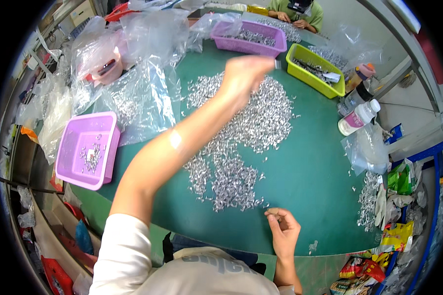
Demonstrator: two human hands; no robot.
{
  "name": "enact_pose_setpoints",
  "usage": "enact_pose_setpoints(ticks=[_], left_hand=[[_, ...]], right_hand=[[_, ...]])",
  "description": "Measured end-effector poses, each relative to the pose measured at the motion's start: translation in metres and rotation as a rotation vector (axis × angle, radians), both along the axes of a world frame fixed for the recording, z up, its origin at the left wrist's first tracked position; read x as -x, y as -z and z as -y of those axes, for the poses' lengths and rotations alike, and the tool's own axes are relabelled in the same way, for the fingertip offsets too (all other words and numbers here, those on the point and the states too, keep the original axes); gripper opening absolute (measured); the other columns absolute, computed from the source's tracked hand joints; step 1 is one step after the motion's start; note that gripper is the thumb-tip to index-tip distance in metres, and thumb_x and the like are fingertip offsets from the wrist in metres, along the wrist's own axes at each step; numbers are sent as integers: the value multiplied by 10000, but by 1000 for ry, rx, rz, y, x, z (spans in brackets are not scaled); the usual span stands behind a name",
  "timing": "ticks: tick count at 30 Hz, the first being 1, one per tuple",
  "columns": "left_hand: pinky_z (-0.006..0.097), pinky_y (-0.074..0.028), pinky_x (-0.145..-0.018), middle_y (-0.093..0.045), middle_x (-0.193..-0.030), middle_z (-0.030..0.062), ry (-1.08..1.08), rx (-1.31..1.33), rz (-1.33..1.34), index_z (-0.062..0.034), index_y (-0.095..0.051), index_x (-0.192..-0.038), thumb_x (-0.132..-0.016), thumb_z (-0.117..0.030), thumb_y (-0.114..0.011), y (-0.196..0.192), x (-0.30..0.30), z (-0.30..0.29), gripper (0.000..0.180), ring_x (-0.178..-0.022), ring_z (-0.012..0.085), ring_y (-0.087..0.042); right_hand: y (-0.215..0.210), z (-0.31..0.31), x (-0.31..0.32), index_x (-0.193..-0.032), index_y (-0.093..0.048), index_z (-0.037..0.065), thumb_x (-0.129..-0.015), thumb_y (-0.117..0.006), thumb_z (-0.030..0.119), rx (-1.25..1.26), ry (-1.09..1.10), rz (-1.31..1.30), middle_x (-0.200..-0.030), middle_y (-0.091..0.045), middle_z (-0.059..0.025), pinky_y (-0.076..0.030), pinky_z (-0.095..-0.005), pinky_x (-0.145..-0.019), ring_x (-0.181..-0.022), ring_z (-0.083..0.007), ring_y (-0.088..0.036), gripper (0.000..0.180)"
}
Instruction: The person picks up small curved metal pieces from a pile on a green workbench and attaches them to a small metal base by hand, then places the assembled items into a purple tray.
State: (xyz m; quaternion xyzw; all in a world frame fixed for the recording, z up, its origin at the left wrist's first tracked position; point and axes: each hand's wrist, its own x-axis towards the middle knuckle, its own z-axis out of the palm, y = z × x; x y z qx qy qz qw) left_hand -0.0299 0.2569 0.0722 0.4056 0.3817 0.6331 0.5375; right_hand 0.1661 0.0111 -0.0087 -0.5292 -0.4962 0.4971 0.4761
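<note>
My left arm reaches far across the green table. My left hand (245, 77), blurred by motion, is closed above the far part of a large pile of small silvery curved metal pieces (266, 118). A small grey metal piece (277, 64) shows at its fingertips, between the purple basket and the yellow-green basket. Close to the near edge of the table, my right hand (284, 232) is closed in a pinch, thumb against fingers. What it pinches is too small to make out. Just beyond it lies the nearer, darker heap of the same pieces (234, 184).
A purple basket (221, 45) and a yellow-green basket (316, 84) with metal pieces stand at the back. A pink-purple tray (110, 147) is at left, beside clear plastic bags (150, 93). Bottles (360, 117) line the right edge. A co-worker (300, 14) sits opposite.
</note>
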Motion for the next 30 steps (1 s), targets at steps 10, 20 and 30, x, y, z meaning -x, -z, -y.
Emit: enact_pose_setpoints(ticks=[10, 20, 30], left_hand=[[180, -227, -375, -433, -576, -36, 232, 299, 57, 5, -601, -934, -832, -132, -586, 38, -25, 1, 171, -469, 31, -339], [178, -229, -383, -429, -599, -6, 632, 802, 265, 29, -579, -883, -895, -218, -512, 52, -4, 208, 257, -465, 35, -314], [189, -212, -391, -451, -606, -3, 525, 779, 194, 35, -601, -850, -899, -157, -501, 82, -7, 258, 222, -471, 39, -329]], right_hand=[[10, -14, -30, -847, -620, 2, -698, -624, -42, -100, 124, 517, -799, -607, -104, -434, -273, -608, -688, -181, -546, 155], [4, -4, -22, -968, -593, 6, -672, -672, 38, -206, -19, 840, -945, -531, -123, -384, -354, -770, -871, -282, -483, 308], [28, -16, 8, -929, -581, 16, -720, -647, 47, -371, -29, 909, -917, -536, -104, -388, -363, -718, -833, -277, -493, 221]])
